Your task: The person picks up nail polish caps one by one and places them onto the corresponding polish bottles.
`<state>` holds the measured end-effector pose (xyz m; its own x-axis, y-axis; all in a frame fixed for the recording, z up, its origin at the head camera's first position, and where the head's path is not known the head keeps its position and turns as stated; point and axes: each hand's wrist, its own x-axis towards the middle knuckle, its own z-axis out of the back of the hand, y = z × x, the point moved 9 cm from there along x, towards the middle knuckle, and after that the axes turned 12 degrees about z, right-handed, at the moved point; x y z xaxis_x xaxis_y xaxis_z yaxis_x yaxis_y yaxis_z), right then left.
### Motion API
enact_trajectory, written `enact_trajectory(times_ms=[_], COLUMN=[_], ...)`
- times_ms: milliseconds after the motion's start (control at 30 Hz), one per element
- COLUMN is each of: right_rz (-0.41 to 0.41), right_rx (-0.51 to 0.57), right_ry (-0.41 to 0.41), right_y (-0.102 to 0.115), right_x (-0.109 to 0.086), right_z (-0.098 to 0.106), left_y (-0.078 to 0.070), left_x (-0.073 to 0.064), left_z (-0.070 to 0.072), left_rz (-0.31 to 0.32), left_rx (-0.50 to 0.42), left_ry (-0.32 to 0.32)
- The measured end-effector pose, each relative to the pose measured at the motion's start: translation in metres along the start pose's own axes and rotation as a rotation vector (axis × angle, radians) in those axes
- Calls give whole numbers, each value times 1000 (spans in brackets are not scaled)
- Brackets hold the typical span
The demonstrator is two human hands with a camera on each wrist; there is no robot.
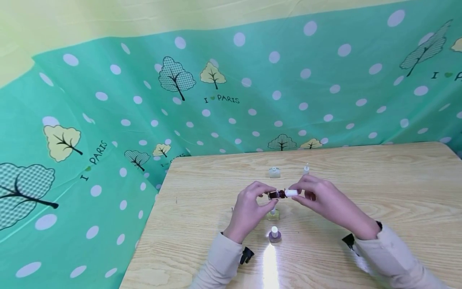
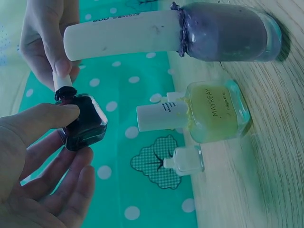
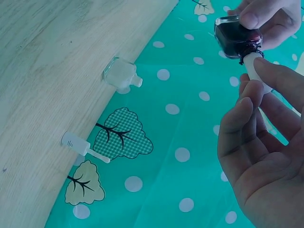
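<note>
My left hand [image 1: 250, 209] holds a dark red nail polish bottle [image 2: 85, 124] by its glass body, thumb on one side and fingers on the other. My right hand [image 1: 323, 197] pinches its white cap [image 3: 255, 66] between thumb and fingers. The bottle lies sideways in the air above the table, and its cap sits at the neck, where dark dried polish crusts the rim. Below the hands, a yellow nail polish bottle [image 1: 273, 215] and a purple one [image 1: 274, 236] stand upright with white caps on.
Toward the back of the wooden table [image 1: 202, 180] stands an uncapped whitish polish bottle [image 1: 274, 173]. Right of it, a white cap [image 1: 306, 170] stands with its brush pointing up. A green dotted curtain [image 1: 252, 92] hangs behind the table and at its left.
</note>
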<state>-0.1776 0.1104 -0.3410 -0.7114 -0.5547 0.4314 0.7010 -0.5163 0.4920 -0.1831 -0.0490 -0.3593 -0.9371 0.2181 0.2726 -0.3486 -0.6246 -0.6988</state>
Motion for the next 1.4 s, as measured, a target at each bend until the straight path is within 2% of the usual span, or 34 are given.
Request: enact_trajectory(times_ms=[367, 667, 1000, 1200, 1400], right_rz=[-11, -25, -174, -193, -164], right_rx=[-1, 3, 55, 37, 31], right_ry=[7, 13, 73, 83, 40], right_y=[-2, -5, -20, -21, -20], right_x=[0, -1, -4, -5, -6], right_z=[-4, -5, -12, -12, -10], left_y=[-6, -9, -14, -13, -8], left_x=[-1, -1, -3, -3, -2], left_z=[0, 1, 1, -1, -2], left_rz=[-50, -76, -120, -112, -84], left_rx=[43, 29, 13, 19, 3], left_ry=[-32, -48, -58, -51, -36])
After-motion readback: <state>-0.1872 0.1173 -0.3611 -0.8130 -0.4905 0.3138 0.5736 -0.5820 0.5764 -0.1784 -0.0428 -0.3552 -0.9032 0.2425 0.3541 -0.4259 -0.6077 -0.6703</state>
